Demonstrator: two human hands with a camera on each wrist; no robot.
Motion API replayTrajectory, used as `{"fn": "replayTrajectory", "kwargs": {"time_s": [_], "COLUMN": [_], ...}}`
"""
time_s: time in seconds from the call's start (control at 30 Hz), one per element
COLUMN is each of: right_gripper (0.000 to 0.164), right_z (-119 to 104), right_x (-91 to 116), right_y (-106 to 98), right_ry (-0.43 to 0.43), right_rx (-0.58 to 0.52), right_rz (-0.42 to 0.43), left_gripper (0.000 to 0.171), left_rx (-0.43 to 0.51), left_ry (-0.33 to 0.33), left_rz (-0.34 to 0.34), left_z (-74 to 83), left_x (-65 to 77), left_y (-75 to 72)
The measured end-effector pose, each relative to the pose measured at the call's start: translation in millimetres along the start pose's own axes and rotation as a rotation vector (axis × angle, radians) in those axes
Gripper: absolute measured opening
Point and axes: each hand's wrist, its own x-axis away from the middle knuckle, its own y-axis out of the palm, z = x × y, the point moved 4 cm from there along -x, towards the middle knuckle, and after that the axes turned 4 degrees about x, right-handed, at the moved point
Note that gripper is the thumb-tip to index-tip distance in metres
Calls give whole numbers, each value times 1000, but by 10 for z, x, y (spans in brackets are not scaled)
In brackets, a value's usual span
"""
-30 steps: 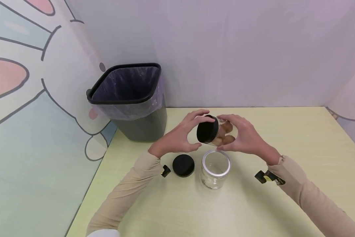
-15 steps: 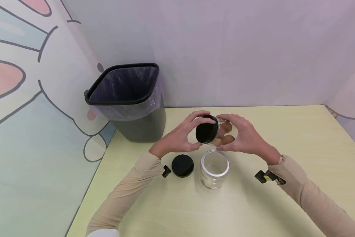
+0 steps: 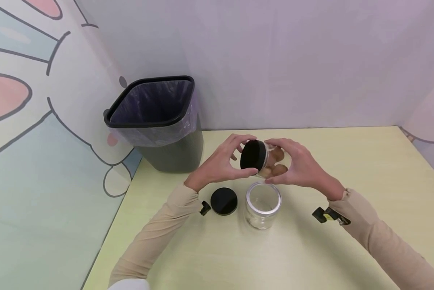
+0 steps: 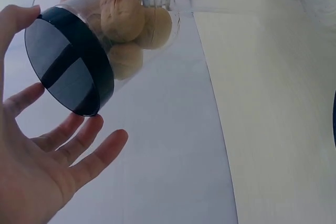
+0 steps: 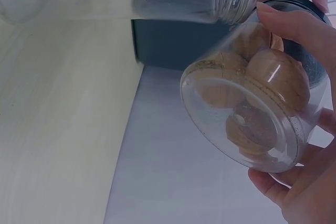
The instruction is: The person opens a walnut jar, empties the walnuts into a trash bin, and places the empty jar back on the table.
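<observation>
In the head view, a clear jar [image 3: 264,172] with several round brown walnuts [image 3: 279,170] inside is held tilted above the table. My right hand [image 3: 301,165] grips its clear body, thumb and fingers on opposite sides. A black lid [image 3: 251,156] covers the jar's left end. My left hand [image 3: 224,163] has thumb and fingertips at that lid's rim; the left wrist view shows them touching the lid [image 4: 68,61]. Below stands an open clear jar [image 3: 261,221] with a silvery rim, upright. Left of it lies another black lid [image 3: 224,201], flat on the table.
A grey bin [image 3: 166,155] with a black rim and a purplish liner stands at the table's back left. Behind the pale table [image 3: 347,161] is a plain light wall [image 3: 293,60]. A cartoon-patterned wall [image 3: 83,80] runs along the left.
My left hand has turned about the held lid: its thumb has moved right across the lower rim, and its fingers have drawn back from the top. My right hand and jar stay nearly in place.
</observation>
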Motion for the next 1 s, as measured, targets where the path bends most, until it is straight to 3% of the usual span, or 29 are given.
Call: {"fn": "replayTrajectory", "kwargs": {"time_s": [0.1,0.33,0.43,0.6,0.83,1.0], "right_gripper": [96,96,95,94,95,94], "right_z": [-6,-4,-5,-19,-22,-11], "right_x": [6,18,15,7,20,35], "right_y": [5,32,40,45,46,37], "right_ry": [2,-5,-8,-23,-8,16], "right_rx": [-3,-7,-8,-15,-18,-32], "right_rz": [-3,2,8,14,10,8], "left_gripper": [77,83,80,77,75,75], "left_rx": [8,23,16,43,53,89], "left_ry": [19,205,233,187,87,64], "left_rz": [-15,-85,-96,-69,56,102], "left_z": [3,73,92,68,31,6], "left_x": [27,64,68,64,66,81], "left_y": [-8,-18,-21,-30,-47,-59]}}
